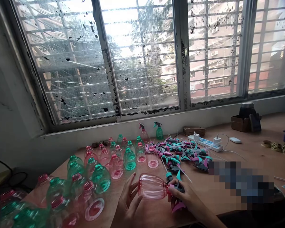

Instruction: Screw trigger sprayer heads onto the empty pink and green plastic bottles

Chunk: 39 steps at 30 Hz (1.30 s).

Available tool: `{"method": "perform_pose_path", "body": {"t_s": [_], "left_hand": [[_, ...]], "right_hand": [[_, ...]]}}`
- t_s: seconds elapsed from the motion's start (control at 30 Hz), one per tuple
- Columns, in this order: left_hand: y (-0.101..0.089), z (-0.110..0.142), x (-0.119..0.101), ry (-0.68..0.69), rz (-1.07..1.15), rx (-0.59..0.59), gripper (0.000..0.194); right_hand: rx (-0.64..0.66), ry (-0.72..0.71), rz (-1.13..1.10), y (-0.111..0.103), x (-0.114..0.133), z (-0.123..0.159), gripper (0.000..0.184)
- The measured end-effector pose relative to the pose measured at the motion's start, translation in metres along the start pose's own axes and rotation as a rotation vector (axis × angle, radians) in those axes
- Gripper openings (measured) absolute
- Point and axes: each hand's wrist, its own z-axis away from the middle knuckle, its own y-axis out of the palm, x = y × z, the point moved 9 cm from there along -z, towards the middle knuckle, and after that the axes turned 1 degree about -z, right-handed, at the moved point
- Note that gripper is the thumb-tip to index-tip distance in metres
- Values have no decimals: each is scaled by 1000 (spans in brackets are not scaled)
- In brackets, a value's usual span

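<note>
Left hand curves round the base of a sideways pink bottle, hold unclear; the right hand grips its neck and a spray head above the worktop. Behind, two finished-looking sprayers stand; many open bottles and loose heads seem left.

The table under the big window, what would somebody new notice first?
Probably the crowd of see-through pink and green bottles on the left side of the table. Next might come the tangled pile of spray tops, pink, teal and dark, in the middle near the window. Right in front, a pink bottle lies sideways, its neck in the right hand and its bottom by the left hand.
</note>
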Motion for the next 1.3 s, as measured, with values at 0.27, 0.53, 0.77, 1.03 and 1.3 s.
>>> {"method": "perform_pose_path", "body": {"t_s": [0.27,0.53,0.77,1.03,1.3], "left_hand": [[0,-1,4,-127,-158,43,41],[-8,-1,10,-176,-75,-50,33],[6,-4,4,-134,-93,80,44],[9,-3,9,-183,-4,102,55],[8,1,25,-175,20,110,63]], "right_hand": [[15,-12,20,3,4,2,48],[16,-11,29,5,6,3,50],[4,-12,3,3,4,2,51],[26,-13,14,5,5,2,51],[20,-19,27,2,1,1,48]]}}
